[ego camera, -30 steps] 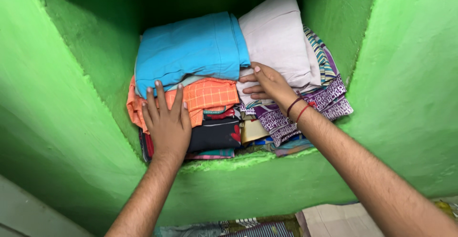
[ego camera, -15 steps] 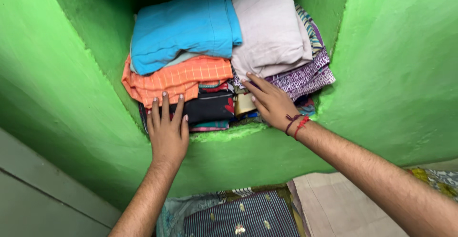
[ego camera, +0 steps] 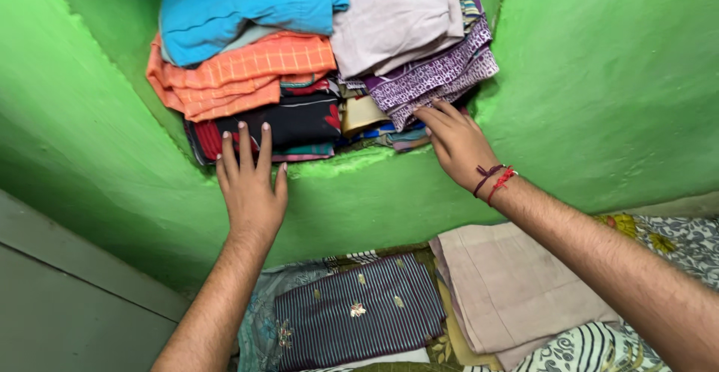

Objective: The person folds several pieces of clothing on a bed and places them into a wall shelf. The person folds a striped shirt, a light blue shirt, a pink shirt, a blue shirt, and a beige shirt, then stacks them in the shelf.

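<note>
Two stacks of folded clothes fill a green wall niche (ego camera: 352, 164). A blue garment (ego camera: 240, 1) tops the left stack, over an orange checked cloth (ego camera: 240, 72) and a black cloth with red print (ego camera: 296, 121). A pale beige garment (ego camera: 389, 12) tops the right stack, above purple patterned cloth (ego camera: 431, 80). My left hand (ego camera: 251, 185) lies flat, fingers spread, on the ledge edge touching the bottom of the left stack. My right hand (ego camera: 457, 143), with red and dark threads on the wrist, touches the low front edge of the right stack, fingers extended.
Green plastered walls (ego camera: 614, 80) close in on both sides of the niche. Below the ledge lie more folded clothes: a dark striped cloth with small gold motifs (ego camera: 359, 308) and a beige cloth (ego camera: 509, 286). A grey surface (ego camera: 67, 304) sits at the lower left.
Both hands have slid down from the upper layers of the stacks to the bottom front edge. The view has tilted down, showing the clothes below the ledge.
</note>
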